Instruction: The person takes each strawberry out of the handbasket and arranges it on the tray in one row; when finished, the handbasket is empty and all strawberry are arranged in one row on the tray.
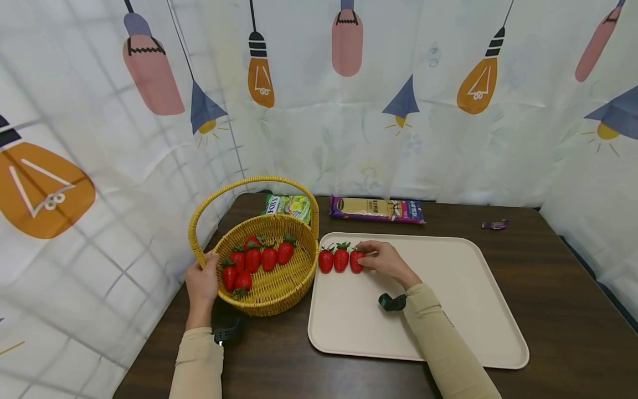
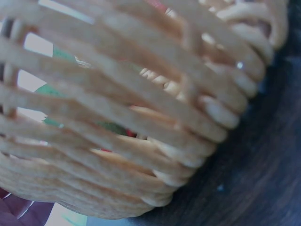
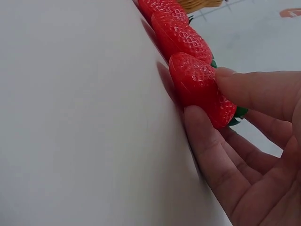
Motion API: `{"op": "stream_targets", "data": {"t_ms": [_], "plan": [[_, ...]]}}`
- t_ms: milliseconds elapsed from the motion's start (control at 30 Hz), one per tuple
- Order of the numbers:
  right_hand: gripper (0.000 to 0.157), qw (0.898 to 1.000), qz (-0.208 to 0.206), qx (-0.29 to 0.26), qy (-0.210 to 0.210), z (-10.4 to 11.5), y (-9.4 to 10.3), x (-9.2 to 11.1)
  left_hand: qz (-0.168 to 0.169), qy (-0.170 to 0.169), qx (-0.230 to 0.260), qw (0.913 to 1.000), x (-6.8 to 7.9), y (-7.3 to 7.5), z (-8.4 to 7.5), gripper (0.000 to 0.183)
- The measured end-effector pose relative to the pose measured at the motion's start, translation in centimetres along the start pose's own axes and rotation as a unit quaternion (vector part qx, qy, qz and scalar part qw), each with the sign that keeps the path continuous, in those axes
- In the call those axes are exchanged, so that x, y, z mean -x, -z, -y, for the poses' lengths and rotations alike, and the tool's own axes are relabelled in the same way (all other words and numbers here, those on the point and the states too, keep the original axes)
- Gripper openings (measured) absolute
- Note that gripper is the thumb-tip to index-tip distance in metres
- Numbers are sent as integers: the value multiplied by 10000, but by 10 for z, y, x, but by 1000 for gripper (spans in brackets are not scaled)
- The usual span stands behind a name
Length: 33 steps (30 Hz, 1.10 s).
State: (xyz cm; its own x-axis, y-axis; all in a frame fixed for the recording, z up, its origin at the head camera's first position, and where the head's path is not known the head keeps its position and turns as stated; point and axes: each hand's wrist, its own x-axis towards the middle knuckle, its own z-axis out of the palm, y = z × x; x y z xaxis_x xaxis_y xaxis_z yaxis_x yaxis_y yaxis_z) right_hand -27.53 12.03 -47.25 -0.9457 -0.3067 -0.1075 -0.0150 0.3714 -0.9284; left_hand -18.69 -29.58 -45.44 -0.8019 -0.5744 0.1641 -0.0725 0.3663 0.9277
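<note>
A yellow wicker basket with a tall arched handle stands on the left of the table, several red strawberries inside it. My left hand grips the basket's left side where the handle meets the rim; the left wrist view shows only blurred weave close up. On the beige tray, three strawberries lie in a row at the upper left corner, leaves pointing away from me. My right hand pinches the rightmost strawberry between thumb and fingers, and it touches the tray. Two more strawberries lie beside it.
Behind the basket lies a green and yellow packet, partly hidden by it. A long purple packet sits at the table's back edge, and a small purple wrapped piece lies back right. A patterned curtain hangs behind the dark table.
</note>
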Motion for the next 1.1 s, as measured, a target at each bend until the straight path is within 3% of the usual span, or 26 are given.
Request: {"op": "stream_targets", "data": {"t_ms": [200, 433, 600, 833, 1100], "plan": [[46, 9998, -185, -49, 40, 2, 6, 2, 37, -6, 66, 10000, 0, -1, -2, 46], [37, 9974, -712, -13, -107, 10, 12, 4, 71, 2, 69, 10000, 0, -2, -3, 46], [35, 9954, -877, -100, 366, 21, 7, 8, 130, 79, 41, 9999, 1, 0, -3, 48], [24, 9905, -911, -156, 1021, 48, -14, 12, 93, 121, 48, 9999, 1, 1, -4, 48], [16, 9815, -556, -212, 1819, 82, -59, 17, 83, 177, 144, 9997, 1, 0, -5, 48]]}}
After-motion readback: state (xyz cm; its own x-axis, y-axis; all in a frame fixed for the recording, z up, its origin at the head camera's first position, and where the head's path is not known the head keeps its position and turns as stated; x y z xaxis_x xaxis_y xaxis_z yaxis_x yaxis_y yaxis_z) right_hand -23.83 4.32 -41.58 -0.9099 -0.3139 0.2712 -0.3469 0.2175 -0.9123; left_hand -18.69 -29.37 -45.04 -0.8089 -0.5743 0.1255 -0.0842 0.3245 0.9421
